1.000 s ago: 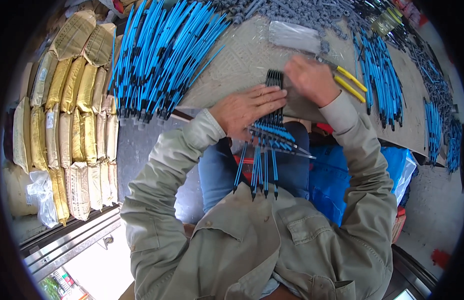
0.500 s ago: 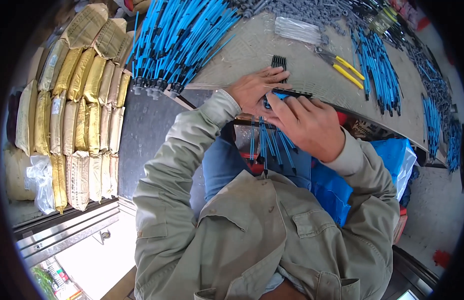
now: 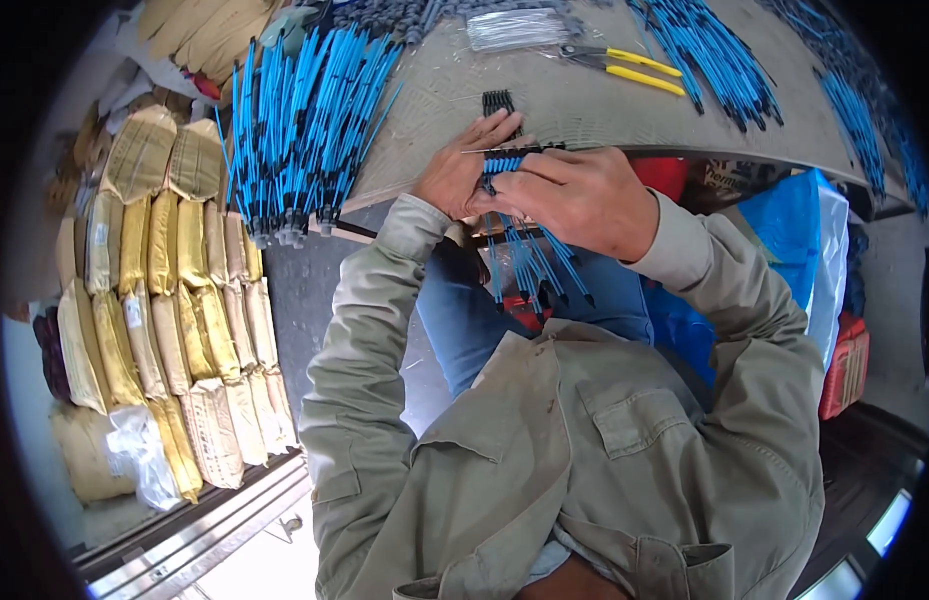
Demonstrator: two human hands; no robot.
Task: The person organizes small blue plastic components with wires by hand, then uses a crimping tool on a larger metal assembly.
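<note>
At the table's front edge, both hands are closed on a bundle of thin blue rods with black ends (image 3: pixel 532 262). My left hand (image 3: pixel 456 172) grips it from the left, fingers bent over the top. From the right, my right hand (image 3: pixel 584 200) presses curled fingers against the rods; its fingertips are partly hidden. The rods' lower ends fan out above my lap. A row of black ends (image 3: pixel 498 102) sticks out beyond my left fingers onto the tabletop. A thin wire-like line crosses near the left fingers, too fine to make out fully.
Yellow-handled pliers (image 3: pixel 644 72) and a bunch of thin silvery wires (image 3: pixel 516 30) lie farther back on the table (image 3: pixel 424 110). Blue rods are heaped at left (image 3: pixel 304 140) and right (image 3: pixel 712 60). Stacked brown and yellow sacks (image 3: pixel 164 250) stand at left; a blue bag (image 3: pixel 784 225) hangs at right.
The view has turned, so the table sits higher and the sacks show lower. My right fingers have curled in lower, uncovering a row of blue rods between the hands.
</note>
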